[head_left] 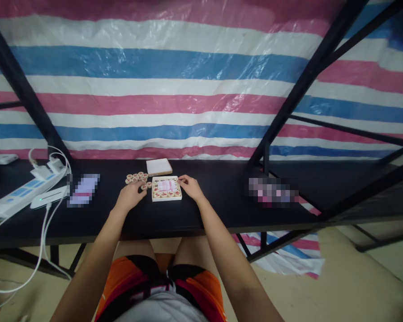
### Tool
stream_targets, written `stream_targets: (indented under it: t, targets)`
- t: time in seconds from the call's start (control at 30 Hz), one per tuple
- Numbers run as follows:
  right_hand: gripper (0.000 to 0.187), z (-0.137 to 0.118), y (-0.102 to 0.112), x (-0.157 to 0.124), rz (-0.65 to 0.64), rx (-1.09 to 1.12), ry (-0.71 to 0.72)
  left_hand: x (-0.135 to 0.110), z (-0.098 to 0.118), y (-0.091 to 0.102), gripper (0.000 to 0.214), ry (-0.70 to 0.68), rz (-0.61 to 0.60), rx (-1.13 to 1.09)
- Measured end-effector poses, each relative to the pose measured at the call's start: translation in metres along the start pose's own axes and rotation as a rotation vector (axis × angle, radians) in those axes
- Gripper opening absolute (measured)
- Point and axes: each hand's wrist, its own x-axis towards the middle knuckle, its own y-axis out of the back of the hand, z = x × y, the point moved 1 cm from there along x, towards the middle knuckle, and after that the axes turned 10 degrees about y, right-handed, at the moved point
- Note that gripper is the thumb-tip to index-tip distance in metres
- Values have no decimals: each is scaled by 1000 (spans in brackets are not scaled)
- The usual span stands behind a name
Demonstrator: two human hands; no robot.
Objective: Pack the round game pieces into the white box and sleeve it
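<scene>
Xiangqi pieces, round and pale with red or dark characters, lie in a group (137,177) on the black table. My left hand (131,196) is at the near side of this group, with thumb and fingers closed around one xiangqi piece (144,186). Another loose piece (149,184) sits between that hand and a white square box (167,199). Rows of pieces fill the box, and a clear wrapper with pink print (165,185) lies over some of them. My right hand (190,186) grips the box at its upper right edge; some of its fingertips are hard to make out.
A white box lid (159,167) lies behind the box. To the left are a phone-like blurred item (84,190), a white power strip (23,191) with cables and a white charger (50,197). A blurred item (272,191) lies right. Black metal posts (290,105) frame the table.
</scene>
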Motion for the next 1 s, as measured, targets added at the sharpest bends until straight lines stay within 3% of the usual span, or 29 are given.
stream_targets:
  t: [0.2,0.37,0.57,0.7,0.8,0.9,1.0]
  targets:
    - [22,1,0,0,0,-4,4,4,28,1,29,-221,-53,-228]
    - [23,3,-1,1,2,-12,5,17,55,-5,26,-373,-145,-173]
    - [22,5,-2,2,-6,-12,4,17,55,-12,27,-432,-161,-108]
    - [31,2,0,1,101,-63,100,11,51,-11,29,-463,-117,-162]
    - [26,-1,0,-1,125,-76,183,14,41,-9,29,-419,-19,-237]
    - [24,-5,-3,-3,59,-95,229,22,23,-7,30,-230,104,-237]
    - [28,-11,-6,-5,-34,-117,260,30,6,-4,30,-77,142,-160]
